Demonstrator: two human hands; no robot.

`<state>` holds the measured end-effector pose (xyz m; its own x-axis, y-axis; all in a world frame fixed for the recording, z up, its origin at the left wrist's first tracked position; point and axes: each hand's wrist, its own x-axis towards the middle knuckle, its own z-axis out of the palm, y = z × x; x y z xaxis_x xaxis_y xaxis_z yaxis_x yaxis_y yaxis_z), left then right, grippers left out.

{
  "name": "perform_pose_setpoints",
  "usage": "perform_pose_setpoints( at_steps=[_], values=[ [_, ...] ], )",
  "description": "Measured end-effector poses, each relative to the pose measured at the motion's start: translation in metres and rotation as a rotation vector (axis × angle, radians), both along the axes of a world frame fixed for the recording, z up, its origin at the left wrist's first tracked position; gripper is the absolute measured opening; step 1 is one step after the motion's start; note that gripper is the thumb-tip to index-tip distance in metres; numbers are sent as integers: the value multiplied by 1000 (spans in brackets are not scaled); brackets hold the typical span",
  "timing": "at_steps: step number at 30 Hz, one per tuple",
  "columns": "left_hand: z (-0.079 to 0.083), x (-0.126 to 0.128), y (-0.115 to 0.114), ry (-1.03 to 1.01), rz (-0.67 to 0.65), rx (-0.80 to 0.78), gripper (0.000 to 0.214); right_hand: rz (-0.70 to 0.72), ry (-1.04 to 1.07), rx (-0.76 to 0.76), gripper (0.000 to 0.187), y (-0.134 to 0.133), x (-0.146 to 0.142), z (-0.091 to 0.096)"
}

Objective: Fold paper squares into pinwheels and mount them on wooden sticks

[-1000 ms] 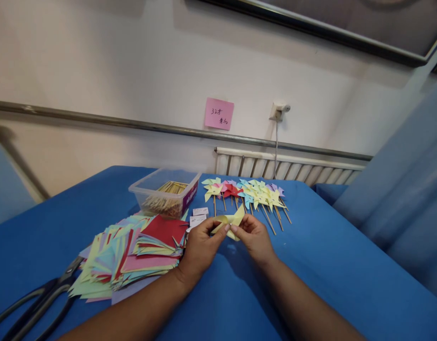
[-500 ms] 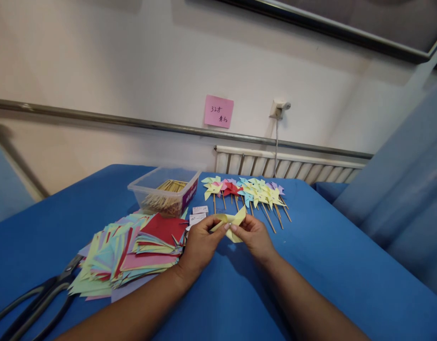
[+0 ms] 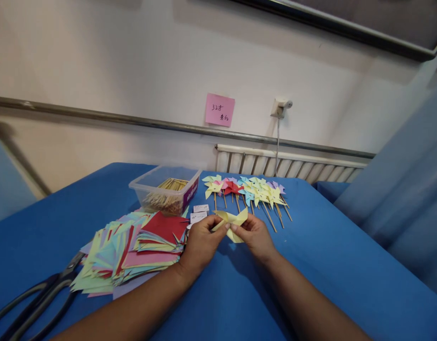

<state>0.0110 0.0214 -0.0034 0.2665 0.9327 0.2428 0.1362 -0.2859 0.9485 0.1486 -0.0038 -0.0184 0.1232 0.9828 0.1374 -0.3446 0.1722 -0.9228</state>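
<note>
A pale yellow paper pinwheel [image 3: 236, 218] is held over the table between both hands, its folded blades pointing outward. My left hand [image 3: 206, 239] pinches its left side, thumb near the centre. From the right, my right hand [image 3: 254, 237] grips the opposite side, and the two thumb tips nearly meet at the middle. The fingers behind the paper are partly hidden, and no stick shows on this pinwheel. Just left of my left hand lies a pile of coloured paper squares [image 3: 161, 229], with cut slits showing at some corners.
Finished pinwheels on sticks [image 3: 261, 192] lie at the back. A clear plastic box [image 3: 140, 187] of thin wooden sticks stands left of them. Small white boxes [image 3: 199, 217] sit before it. Large dark-handled scissors [image 3: 57, 284] lie at left on the blue tablecloth [image 3: 332, 274].
Both hands stay almost in place around the yellow pinwheel. The thumbs have pressed closer over its centre, covering the small shiny spot seen there before. The camera view has shifted slightly.
</note>
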Motion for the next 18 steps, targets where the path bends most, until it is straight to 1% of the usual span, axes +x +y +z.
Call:
perform_pose_setpoints(
  at_steps=[12,18],
  values=[
    [0,1,1,-30,7,-22,20,-68,-35,13,25,-2,-7,0],
    [-4,0,4,-24,-28,-17,20,-104,-103,30,24,3,-8,-12]
  ],
)
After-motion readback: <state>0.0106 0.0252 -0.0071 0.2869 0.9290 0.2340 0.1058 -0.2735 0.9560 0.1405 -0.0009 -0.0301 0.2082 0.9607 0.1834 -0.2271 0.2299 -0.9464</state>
